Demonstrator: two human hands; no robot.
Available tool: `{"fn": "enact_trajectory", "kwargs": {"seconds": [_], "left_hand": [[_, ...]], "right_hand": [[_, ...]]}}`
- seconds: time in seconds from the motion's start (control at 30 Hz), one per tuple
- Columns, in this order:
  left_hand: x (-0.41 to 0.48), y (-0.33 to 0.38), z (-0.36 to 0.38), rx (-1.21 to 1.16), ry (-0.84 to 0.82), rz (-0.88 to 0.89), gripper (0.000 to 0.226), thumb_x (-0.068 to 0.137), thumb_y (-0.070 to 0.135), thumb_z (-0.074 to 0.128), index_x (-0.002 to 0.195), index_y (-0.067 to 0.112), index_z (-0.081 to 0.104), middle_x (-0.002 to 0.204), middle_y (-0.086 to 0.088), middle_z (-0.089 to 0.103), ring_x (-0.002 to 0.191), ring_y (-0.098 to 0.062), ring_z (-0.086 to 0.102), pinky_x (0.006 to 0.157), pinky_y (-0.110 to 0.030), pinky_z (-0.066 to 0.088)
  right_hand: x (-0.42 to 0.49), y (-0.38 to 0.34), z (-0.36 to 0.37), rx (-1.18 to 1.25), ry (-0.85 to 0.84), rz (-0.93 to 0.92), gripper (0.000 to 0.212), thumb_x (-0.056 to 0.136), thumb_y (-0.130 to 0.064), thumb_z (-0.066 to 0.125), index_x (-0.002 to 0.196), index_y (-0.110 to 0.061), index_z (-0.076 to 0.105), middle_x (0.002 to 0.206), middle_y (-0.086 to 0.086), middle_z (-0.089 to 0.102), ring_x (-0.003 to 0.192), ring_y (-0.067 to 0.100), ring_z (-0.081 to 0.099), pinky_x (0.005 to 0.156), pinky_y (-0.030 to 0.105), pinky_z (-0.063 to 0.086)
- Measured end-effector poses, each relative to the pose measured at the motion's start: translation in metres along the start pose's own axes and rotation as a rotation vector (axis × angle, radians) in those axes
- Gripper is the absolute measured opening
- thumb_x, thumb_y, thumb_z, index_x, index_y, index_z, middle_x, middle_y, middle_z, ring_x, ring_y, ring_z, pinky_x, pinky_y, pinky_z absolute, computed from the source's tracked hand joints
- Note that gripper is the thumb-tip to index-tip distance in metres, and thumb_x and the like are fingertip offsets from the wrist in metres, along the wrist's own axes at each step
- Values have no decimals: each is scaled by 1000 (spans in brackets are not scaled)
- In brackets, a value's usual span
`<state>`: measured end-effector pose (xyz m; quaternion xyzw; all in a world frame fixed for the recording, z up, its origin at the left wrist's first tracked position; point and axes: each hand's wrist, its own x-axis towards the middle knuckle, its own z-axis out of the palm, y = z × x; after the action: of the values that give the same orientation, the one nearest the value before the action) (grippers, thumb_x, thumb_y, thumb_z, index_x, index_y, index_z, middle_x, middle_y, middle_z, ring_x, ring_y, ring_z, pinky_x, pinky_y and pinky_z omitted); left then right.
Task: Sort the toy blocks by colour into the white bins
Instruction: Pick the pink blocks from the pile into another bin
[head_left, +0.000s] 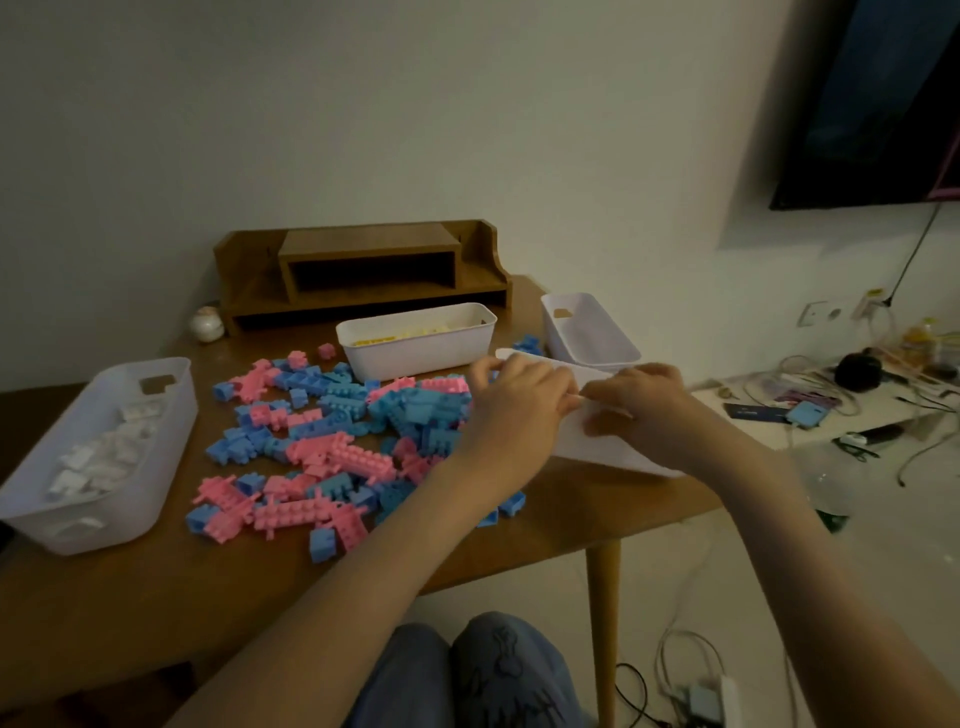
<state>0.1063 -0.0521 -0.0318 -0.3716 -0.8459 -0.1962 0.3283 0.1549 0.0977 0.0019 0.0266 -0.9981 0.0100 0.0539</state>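
Clearly, both hands are on one tilted white bin (613, 454) at the right edge of the table (156, 597): the left hand (519, 397) curls its fingers over the rim, and the right hand (641, 408) grips its side wall. The pink and blue blocks (337, 431) lie heaped just left of it.

Left hand (519, 397), right hand (636, 408) on bin (584, 449)
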Motion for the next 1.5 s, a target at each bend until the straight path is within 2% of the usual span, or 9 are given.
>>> {"fn": "enact_trajectory", "kwargs": {"seconds": [0.17,0.4,0.5,0.7,0.9,1.03,1.13,1.27,1.5], "left_hand": [[-16,0,1,-109,-272,-59,46,98,20,43,142,27,32,147,7,35,137,-11,24,105,-30,4],[-56,-14,1,35,-612,-68,81,91,55,46,150,28,-4,158,2,3,145,-17,1,114,-46,-7],[-63,-21,3,81,-560,-151,77,95,44,47,150,26,-3,155,2,17,144,-16,9,114,-43,-5],[-66,-34,2,172,-470,-234,69,95,49,41,150,22,10,152,1,25,141,-18,17,114,-42,2],[-80,-50,-20,-28,-259,-317,40,101,27,34,142,25,33,147,5,33,137,-13,22,109,-33,9],[-111,-71,-48,-101,-166,-363,39,97,12,42,132,27,45,143,7,39,135,-11,25,111,-34,14],[-138,-91,-65,-126,-284,-386,41,89,32,51,129,39,46,142,13,37,135,-11,25,110,-39,15],[-158,-104,-72,-27,-333,-465,69,70,74,33,128,40,48,143,14,37,134,-13,26,109,-39,14],[-159,-115,-71,8,-341,-598,46,90,55,46,134,41,43,148,14,29,137,-13,17,107,-36,9]], "right_hand": [[-7,23,29,25,26,108,22,99,-24,38,114,-31,53,121,0,54,120,24,41,104,34,24],[-9,34,52,79,123,139,13,96,-33,42,101,-27,53,114,-4,60,113,18,47,103,38,21],[-10,29,55,18,145,235,28,89,-50,49,107,-29,54,122,-5,57,122,19,44,110,45,15],[-16,14,55,-73,279,130,53,81,-43,65,128,-32,43,142,-6,37,135,21,25,113,43,8],[-17,-54,67,115,402,-295,60,81,-24,69,134,-23,40,137,3,43,125,19,32,100,41,33],[-12,-95,85,302,233,-394,49,90,-31,59,135,-22,42,130,-1,48,118,18,43,98,35,38],[-3,-114,100,313,199,-435,46,90,-41,51,132,-23,44,123,-2,50,108,19,47,90,36,41],[18,-122,108,244,154,-400,51,89,-53,41,130,-23,49,127,0,46,109,22,46,88,37,37],[38,-132,110,276,187,-347,41,92,-45,46,119,-17,58,121,2,51,107,24,52,83,38,43]]}}
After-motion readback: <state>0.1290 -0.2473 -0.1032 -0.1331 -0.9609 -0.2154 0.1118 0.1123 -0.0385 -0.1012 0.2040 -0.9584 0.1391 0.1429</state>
